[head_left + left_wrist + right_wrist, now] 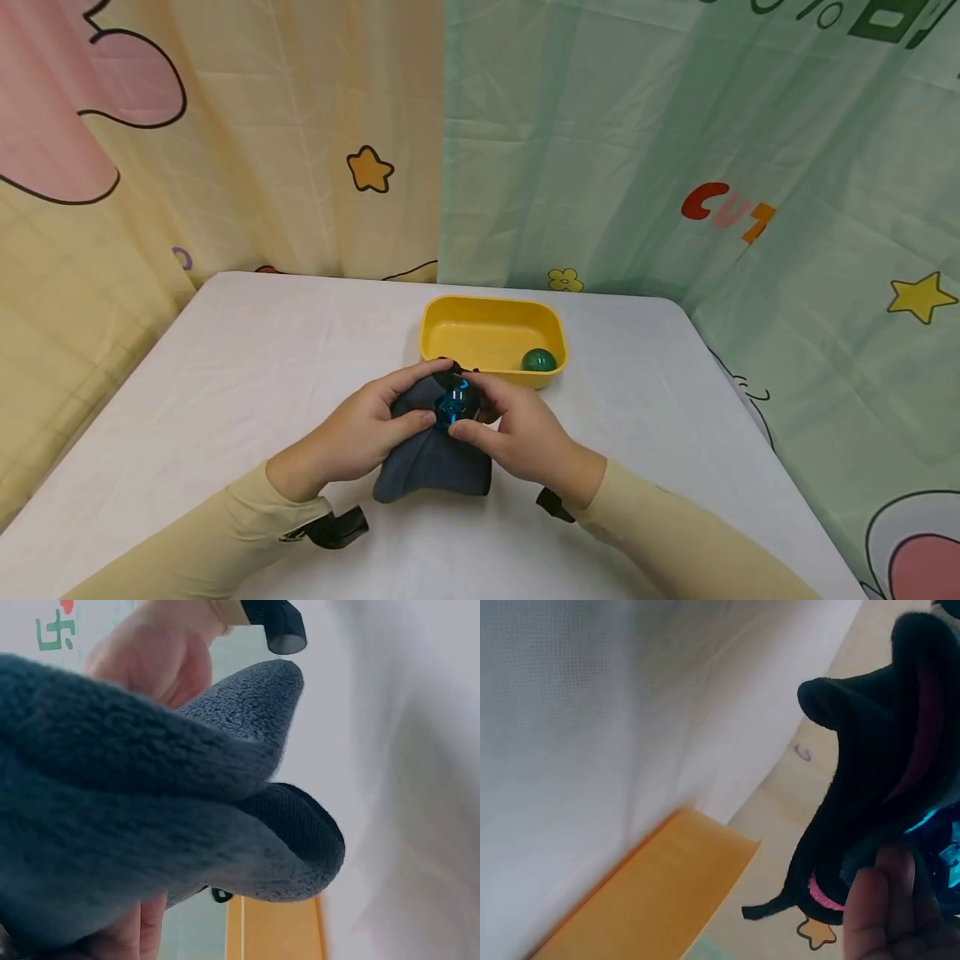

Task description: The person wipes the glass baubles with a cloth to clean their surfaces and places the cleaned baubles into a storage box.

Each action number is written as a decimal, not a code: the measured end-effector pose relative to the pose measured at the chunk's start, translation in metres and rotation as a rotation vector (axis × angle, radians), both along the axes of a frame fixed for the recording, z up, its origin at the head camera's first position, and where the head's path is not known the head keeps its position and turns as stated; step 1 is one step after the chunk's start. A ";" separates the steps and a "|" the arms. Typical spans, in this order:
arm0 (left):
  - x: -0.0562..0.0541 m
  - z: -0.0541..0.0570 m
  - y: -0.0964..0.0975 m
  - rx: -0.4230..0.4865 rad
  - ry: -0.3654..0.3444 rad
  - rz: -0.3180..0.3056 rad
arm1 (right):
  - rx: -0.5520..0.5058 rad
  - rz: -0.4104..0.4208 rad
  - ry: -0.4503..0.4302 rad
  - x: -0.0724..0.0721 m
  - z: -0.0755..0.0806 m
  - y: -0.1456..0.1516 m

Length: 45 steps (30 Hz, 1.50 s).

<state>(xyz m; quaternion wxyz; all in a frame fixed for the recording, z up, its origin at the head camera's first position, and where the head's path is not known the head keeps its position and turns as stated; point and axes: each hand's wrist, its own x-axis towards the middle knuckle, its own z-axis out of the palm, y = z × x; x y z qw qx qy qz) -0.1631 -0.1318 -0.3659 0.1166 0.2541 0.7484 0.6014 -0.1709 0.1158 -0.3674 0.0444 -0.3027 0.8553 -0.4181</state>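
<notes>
A shiny, translucent blue ball (459, 403) is wrapped in part by a dark blue-grey fuzzy cloth (435, 467), above the front of the yellow tray. My left hand (356, 429) grips the cloth from the left, its thumb reaching to the ball's edge. From the other side my right hand (528, 429) holds the ball, thumb in front and fingers behind with the cloth. Folds of the cloth (135, 825) cover much of the left wrist view. In the right wrist view, fingertips (896, 874) press the cloth beside the ball (950, 859).
A yellow rectangular tray (472, 307) stands just beyond the hands on the white-covered table (300, 333). In its front right corner lies a green ball (538, 360). Printed curtains (570, 150) hang behind and beside the table. Each wrist carries a black camera (339, 528).
</notes>
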 end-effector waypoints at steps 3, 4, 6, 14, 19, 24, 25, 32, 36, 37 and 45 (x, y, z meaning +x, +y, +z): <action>-0.002 0.000 -0.001 0.019 -0.019 0.007 | 0.084 0.052 0.122 0.000 0.001 0.002; -0.002 0.000 -0.001 0.028 -0.026 0.006 | 0.110 0.067 0.158 -0.001 0.001 0.002; -0.002 0.001 -0.001 0.043 -0.031 0.002 | 0.139 0.084 0.205 -0.002 0.002 0.003; 0.000 -0.001 0.002 0.047 -0.035 -0.019 | -0.003 -0.055 -0.113 -0.001 0.003 -0.001; 0.000 -0.003 0.001 0.031 -0.014 -0.020 | 0.066 -0.015 0.071 0.001 0.003 0.000; -0.002 -0.002 -0.001 0.039 -0.010 -0.007 | 0.188 0.071 0.246 0.000 0.007 0.004; -0.002 -0.001 -0.001 0.046 -0.013 -0.006 | 0.196 0.079 0.254 -0.001 0.008 0.004; 0.000 -0.002 0.001 0.063 -0.037 -0.037 | 0.017 -0.026 -0.089 0.000 0.006 0.000; -0.001 -0.004 0.000 0.025 -0.009 -0.026 | 0.023 -0.028 -0.037 0.000 0.002 0.000; -0.001 -0.005 -0.001 0.017 -0.007 -0.018 | 0.046 -0.015 0.007 0.000 0.002 0.000; -0.002 -0.003 -0.002 0.079 -0.039 -0.017 | 0.204 0.069 0.301 -0.001 0.002 0.003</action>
